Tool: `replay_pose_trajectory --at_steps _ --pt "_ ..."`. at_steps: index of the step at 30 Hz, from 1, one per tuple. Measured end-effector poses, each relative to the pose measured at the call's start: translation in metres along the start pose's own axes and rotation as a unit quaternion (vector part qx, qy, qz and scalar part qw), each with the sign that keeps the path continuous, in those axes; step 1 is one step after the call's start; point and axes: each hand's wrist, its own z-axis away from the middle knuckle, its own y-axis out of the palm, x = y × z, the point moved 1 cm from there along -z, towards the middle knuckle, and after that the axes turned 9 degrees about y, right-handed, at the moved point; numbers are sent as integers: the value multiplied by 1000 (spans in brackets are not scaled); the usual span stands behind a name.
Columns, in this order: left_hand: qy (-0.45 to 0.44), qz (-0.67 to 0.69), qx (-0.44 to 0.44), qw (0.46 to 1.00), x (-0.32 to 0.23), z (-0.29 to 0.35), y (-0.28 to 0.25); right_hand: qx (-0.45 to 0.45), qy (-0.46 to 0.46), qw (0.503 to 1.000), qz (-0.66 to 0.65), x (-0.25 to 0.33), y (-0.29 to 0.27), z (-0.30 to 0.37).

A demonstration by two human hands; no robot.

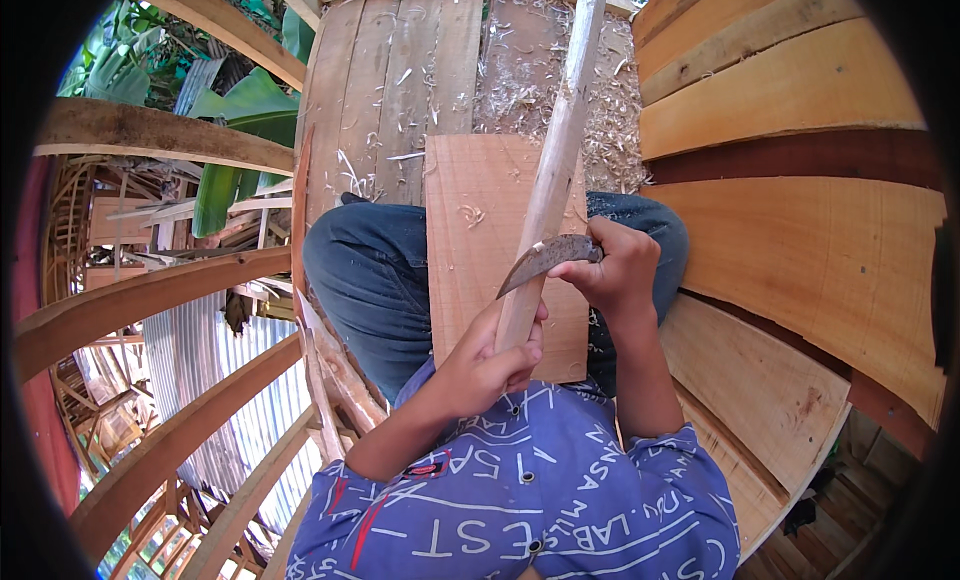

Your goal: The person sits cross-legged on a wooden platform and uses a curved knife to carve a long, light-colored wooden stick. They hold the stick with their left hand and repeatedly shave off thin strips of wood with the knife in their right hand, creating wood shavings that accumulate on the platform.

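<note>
Head view: left hand wrapped round lower end of pale wooden stick, fingers closed on it. Right hand grips handle of curved knife, its blade lying across stick just above left hand, tip toward left. Stick slants up and slightly right, over flat board between bent knees in dark trousers. Curled shavings litter plank floor beyond board.

Pale stick, dark knife, white-lettered blue shirt
</note>
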Motion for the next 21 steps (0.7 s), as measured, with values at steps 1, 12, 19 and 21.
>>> replay_pose_trajectory --at_steps 1,12,19,21 --pt "2 -1 0 1000 1 0 0 -3 3 1000 -5 -1 1 0" --pt "0 -2 -4 1000 8 4 -2 22 51 998 4 -5 0 -6" --pt "-16 -14 6 1000 9 9 2 4 77 997 7 -8 1 -6" --pt "-36 -44 11 998 14 16 6 -18 141 989 -38 -28 4 -15"
